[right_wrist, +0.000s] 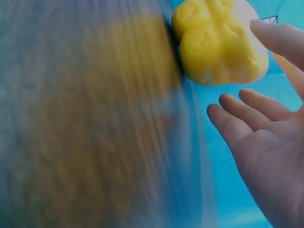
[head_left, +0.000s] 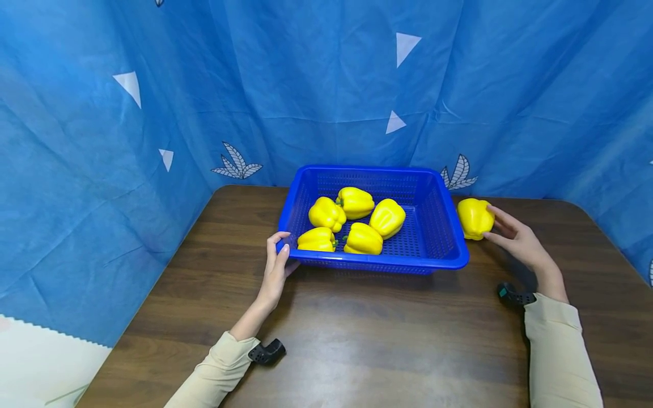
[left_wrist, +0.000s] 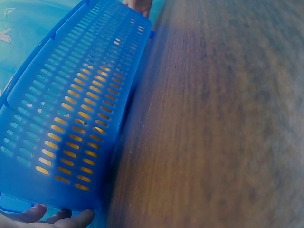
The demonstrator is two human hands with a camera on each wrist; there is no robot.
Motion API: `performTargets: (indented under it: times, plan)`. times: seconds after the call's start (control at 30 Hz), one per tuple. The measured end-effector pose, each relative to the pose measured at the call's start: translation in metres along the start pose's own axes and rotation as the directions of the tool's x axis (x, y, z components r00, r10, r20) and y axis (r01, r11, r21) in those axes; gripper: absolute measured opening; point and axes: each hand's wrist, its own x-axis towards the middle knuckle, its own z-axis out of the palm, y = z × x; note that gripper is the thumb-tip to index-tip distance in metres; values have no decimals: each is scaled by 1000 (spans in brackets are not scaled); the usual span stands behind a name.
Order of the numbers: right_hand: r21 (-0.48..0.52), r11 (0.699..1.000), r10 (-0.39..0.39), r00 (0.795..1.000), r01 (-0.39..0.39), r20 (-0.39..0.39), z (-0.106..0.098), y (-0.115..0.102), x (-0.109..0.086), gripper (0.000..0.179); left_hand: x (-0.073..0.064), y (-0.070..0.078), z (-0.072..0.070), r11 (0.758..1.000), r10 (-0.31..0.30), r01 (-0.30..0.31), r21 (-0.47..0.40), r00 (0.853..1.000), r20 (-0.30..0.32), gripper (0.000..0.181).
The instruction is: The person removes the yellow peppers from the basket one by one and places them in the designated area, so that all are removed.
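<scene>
Printed cloth (head_left: 326, 85) hangs behind a brown table (head_left: 357, 334). Head view: the left hand (head_left: 275, 276) grips a blue basket (head_left: 367, 260) by its corner, five yellow peppers (head_left: 388, 218) beyond its fingers; a lone pepper (head_left: 473, 218) borders the right hand (head_left: 525, 245). Left wrist: fingertips meet the slotted wall. Right wrist: the lone pepper, glossy, lobed, sits by loose, uncurled fingers.

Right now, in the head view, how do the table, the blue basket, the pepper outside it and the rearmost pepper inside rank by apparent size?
1. Table
2. Blue basket
3. Outside pepper and rearmost inside pepper: too alike to rank.
</scene>
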Motion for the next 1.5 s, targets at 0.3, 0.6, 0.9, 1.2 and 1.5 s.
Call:
performTargets:
  times: [0.3, 0.6, 0.9, 1.2, 1.5]
  plan:
    - [-17, 1000, -2, 999, 2, -38, 0, -6, -2, 67, -2, 1, -1, 1000, -6, 6, 2, 1000, 6, 39]
    - [2, 1000, 21, 996, -21, -82, -2, -21, -4, 66, -1, 1, -2, 1000, -10, 10, -1, 1000, 8, 38]
    - [46, 999, 6, 984, 2, -177, 1, -35, -4, 63, -1, 1, -2, 1000, -14, 14, -1, 1000, 7, 38]
    - [-6, 993, -115, 963, 117, -242, 0, -56, -2, 59, 1, 0, -3, 1000, -10, 10, 7, 1000, 13, 38]
    - [-40, 982, -187, 944, 183, -270, -2, -76, -3, 58, 0, 0, 0, 1000, -17, 17, 8, 1000, 11, 38]
